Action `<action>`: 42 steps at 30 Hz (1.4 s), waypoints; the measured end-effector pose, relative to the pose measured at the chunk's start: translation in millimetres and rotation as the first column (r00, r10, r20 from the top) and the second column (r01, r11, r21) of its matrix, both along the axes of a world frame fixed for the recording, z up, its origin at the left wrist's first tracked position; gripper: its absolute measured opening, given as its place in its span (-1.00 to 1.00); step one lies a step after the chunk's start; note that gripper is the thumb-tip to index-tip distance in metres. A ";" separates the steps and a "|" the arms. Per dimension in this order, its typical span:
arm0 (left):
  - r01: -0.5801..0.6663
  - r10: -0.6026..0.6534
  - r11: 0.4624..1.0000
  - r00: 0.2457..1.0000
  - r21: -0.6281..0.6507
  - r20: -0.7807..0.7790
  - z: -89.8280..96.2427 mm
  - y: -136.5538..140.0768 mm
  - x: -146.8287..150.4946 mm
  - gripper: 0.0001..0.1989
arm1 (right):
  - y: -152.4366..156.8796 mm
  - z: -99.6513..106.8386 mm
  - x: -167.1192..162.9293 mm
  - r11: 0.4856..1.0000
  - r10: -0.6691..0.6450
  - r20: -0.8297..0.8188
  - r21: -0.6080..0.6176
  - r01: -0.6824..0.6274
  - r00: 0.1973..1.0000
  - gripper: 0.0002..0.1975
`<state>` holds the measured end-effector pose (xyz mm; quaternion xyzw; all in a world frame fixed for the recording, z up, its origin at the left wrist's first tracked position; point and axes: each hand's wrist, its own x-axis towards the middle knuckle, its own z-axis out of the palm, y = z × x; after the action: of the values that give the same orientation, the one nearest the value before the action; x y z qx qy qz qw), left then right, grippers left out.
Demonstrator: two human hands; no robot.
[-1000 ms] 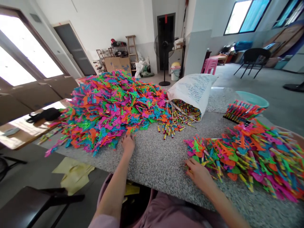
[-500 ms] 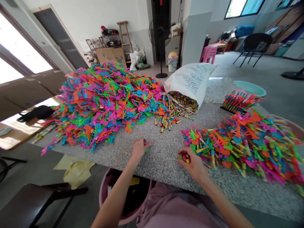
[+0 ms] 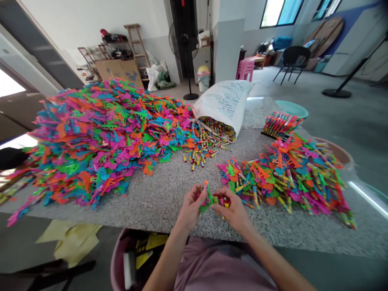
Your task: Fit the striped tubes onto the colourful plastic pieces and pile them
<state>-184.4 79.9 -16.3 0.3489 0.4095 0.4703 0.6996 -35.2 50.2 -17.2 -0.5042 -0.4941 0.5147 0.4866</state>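
Note:
Close together over the front part of the speckled stone table are my two hands. My left hand pinches a few flat plastic pieces in green, pink and orange. Curled around several short printed tubes, red and yellow at the ends, is my right hand. The plastic pieces are right beside the tubes; whether they touch, I cannot tell. To the left rises a big heap of bright plastic pieces. A pile of tubes with plastic pieces on them lies on the right.
A white sack lies behind, its mouth spilling printed tubes. Farther right, a black rack holds upright tubes. Basins stand past the table's right end. A pink tub sits below the front edge.
My left hand has come right and up with the plastic pieces, now close to my right hand. The right hand still holds the tubes. The view has turned to the right.

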 end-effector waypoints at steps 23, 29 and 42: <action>0.055 -0.003 0.962 0.982 -0.266 0.190 6.1 -9.4 1.4 -0.61 | -21.3 16.4 17.9 0.999 -0.015 -0.018 -0.042 0.014 1.000 -0.64; 0.023 -0.013 0.997 0.992 -0.079 0.124 12.6 -14.2 6.4 -0.61 | -25.6 14.0 22.0 0.991 -0.041 0.193 0.133 0.015 0.980 -0.74; -0.089 0.092 0.992 0.995 0.088 -0.033 19.6 -15.5 14.8 -0.70 | -26.7 6.4 25.1 0.933 -0.101 0.367 0.357 -0.039 0.925 -0.77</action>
<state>-169.6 64.4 3.3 0.3686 0.4168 0.5123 0.6542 -10.1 23.5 -10.8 -0.5052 -0.6557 0.3010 0.4735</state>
